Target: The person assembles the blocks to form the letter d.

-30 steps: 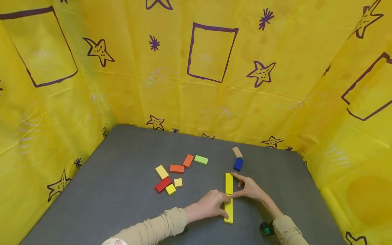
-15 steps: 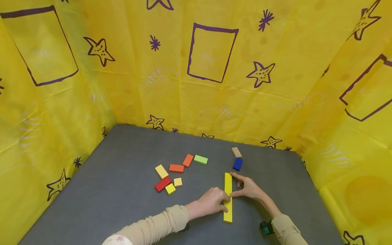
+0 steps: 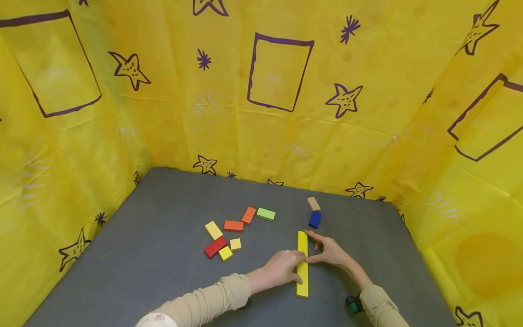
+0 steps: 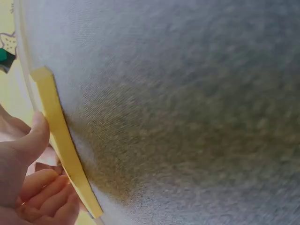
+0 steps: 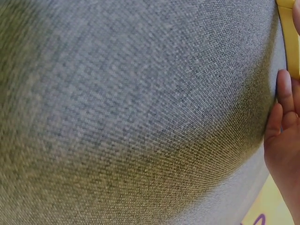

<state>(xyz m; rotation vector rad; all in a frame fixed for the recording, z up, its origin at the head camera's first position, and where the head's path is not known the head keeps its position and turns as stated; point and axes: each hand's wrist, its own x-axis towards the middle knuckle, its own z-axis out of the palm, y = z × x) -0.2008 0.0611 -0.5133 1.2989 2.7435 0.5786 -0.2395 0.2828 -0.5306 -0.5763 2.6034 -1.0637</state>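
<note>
Two long yellow blocks (image 3: 302, 284) lie end to end in one straight row on the grey table. My left hand (image 3: 279, 268) reaches in from the left; its thumb is at the near block's left side and its index finger crosses the top close to the joint. Thumb and curled fingers lie along the yellow row (image 4: 63, 136) in the left wrist view. From the right, my right hand (image 3: 328, 251) touches the far block's right side, index fingertip near the far end, thumb near the joint. The right wrist view shows the right hand (image 5: 286, 136) beside the yellow row (image 5: 291, 42).
Left of the hands lie a red block (image 3: 215, 247), a small yellow block (image 3: 225, 253), a small cream block (image 3: 235, 244), a longer cream block (image 3: 214, 230), orange blocks (image 3: 234, 225) and a green block (image 3: 266, 214). Behind are a blue block (image 3: 314, 220) and a tan block (image 3: 313, 204).
The joint between the two yellow blocks, a little uneven a second ago, now looks straight. Both hands keep nearly the same place; the view shifts slightly.
</note>
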